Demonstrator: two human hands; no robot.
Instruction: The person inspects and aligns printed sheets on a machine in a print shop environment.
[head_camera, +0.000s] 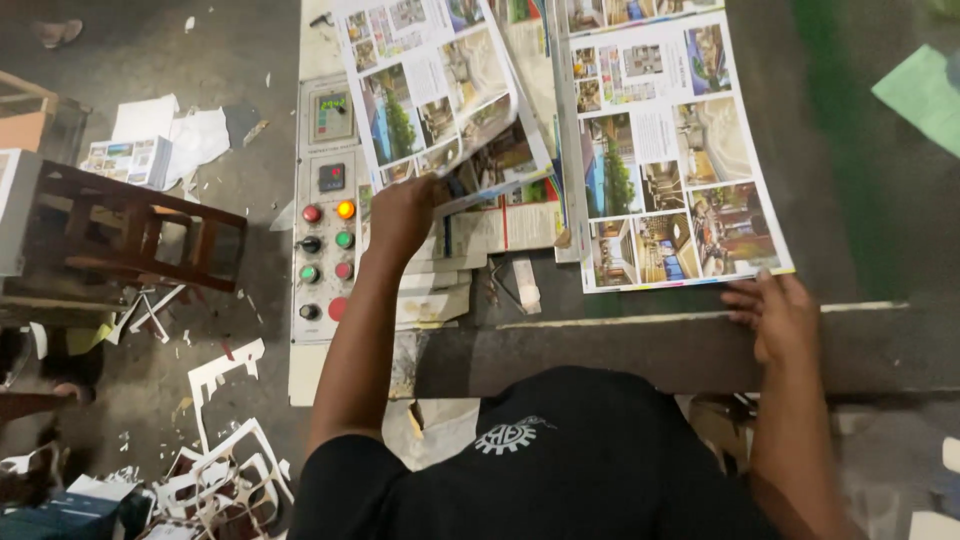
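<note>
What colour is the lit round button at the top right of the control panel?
Orange-yellow: the lit button on the control panel, seen in the head view.

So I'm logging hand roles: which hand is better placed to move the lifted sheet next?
Probably left: the left hand already grips the lifted printed sheet, while the right hand rests flat at the flat stack.

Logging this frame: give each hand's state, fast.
Left hand: closed on a lifted printed sheet.
Right hand: open, flat at the stack edge.

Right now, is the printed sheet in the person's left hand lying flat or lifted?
Lifted. The left hand grips the printed sheet by its lower edge, which curls up off the stack.
</note>
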